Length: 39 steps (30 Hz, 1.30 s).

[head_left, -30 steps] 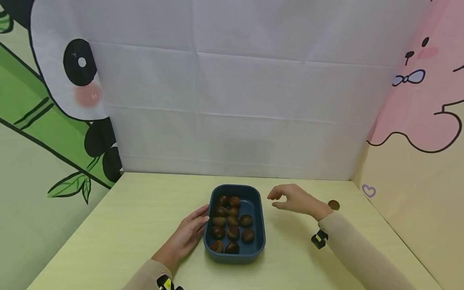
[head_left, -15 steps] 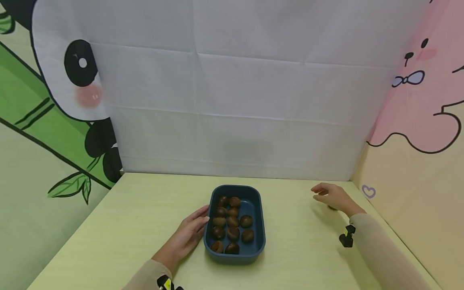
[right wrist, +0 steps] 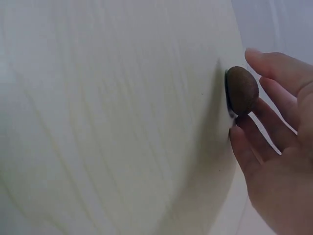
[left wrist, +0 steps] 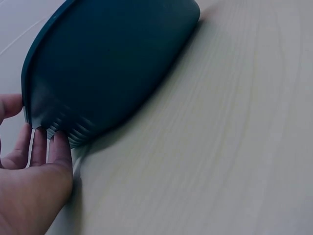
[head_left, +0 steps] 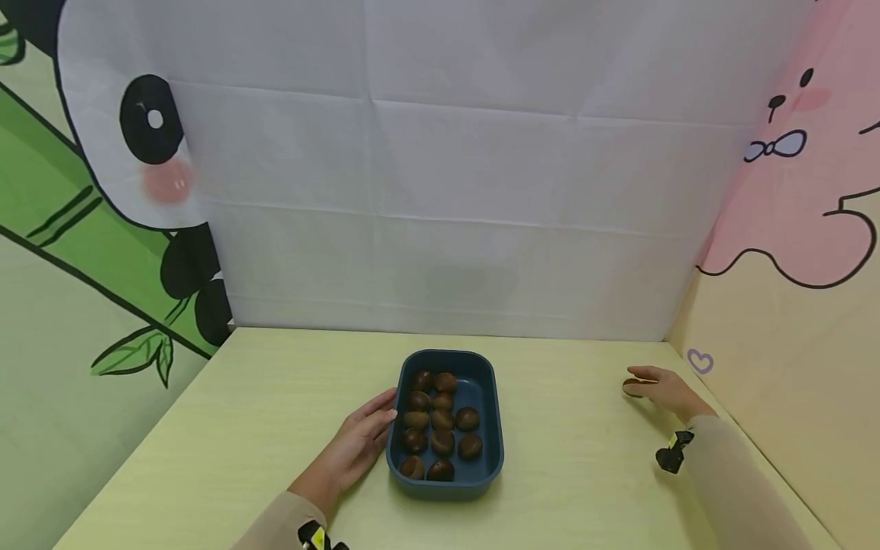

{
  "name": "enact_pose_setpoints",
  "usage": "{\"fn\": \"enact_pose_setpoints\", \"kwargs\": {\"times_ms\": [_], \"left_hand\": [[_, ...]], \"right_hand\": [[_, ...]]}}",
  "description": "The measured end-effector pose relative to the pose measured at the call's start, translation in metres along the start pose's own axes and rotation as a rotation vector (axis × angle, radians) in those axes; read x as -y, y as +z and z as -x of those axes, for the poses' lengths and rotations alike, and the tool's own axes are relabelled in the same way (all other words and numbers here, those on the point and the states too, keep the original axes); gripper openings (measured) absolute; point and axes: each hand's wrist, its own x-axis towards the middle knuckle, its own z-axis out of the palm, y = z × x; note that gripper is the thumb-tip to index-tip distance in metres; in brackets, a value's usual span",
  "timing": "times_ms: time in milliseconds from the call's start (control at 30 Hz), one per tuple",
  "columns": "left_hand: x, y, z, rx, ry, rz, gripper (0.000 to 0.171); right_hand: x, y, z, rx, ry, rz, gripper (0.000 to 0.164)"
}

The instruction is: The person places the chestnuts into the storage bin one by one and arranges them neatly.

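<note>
A dark blue rectangular box (head_left: 500, 443) stands on the table with several brown chestnuts (head_left: 442, 441) in it. My left hand (head_left: 357, 443) rests against the box's left side. In the left wrist view its fingertips (left wrist: 57, 139) touch the ribbed outer wall and the thumb is at the rim. Far to the right, my right hand (head_left: 665, 389) is at a single chestnut (right wrist: 242, 91) lying on the table. Its fingers extend around the nut's near side, and the thumb stands apart from it in the right wrist view.
The pale yellow table (head_left: 289, 382) ends at a white cloth backdrop (head_left: 454, 191). A yellow and pink side panel (head_left: 791, 344) rises close beside the right arm. Another painted panel (head_left: 89, 428) borders the left side.
My right hand has moved right, away from beside the box, and come down to the lone chestnut. The left hand and the box have stayed in place.
</note>
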Motion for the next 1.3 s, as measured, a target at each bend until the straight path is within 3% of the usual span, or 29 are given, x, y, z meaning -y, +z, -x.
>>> {"fn": "enact_pose_setpoints", "kwargs": {"times_ms": [100, 267, 600, 933, 1300], "left_hand": [[-0.001, 0.000, 0.000, -0.004, 0.007, -0.007, 0.057], [-0.001, 0.001, 0.001, 0.000, 0.001, 0.008, 0.059], [-0.001, 0.001, 0.001, -0.007, -0.006, 0.012, 0.059], [-0.002, 0.001, 0.001, -0.015, -0.009, 0.017, 0.058], [-0.002, 0.002, 0.001, -0.022, -0.012, 0.017, 0.058]], "right_hand": [[-0.008, 0.002, -0.004, -0.014, -0.007, -0.007, 0.071], [-0.015, 0.003, -0.010, -0.055, 0.007, 0.082, 0.063], [-0.005, 0.006, -0.009, -0.063, 0.014, 0.144, 0.055], [0.022, 0.012, -0.009, -0.030, -0.035, 0.137, 0.057], [0.066, 0.027, -0.020, 0.086, -0.206, 0.072, 0.052]]}}
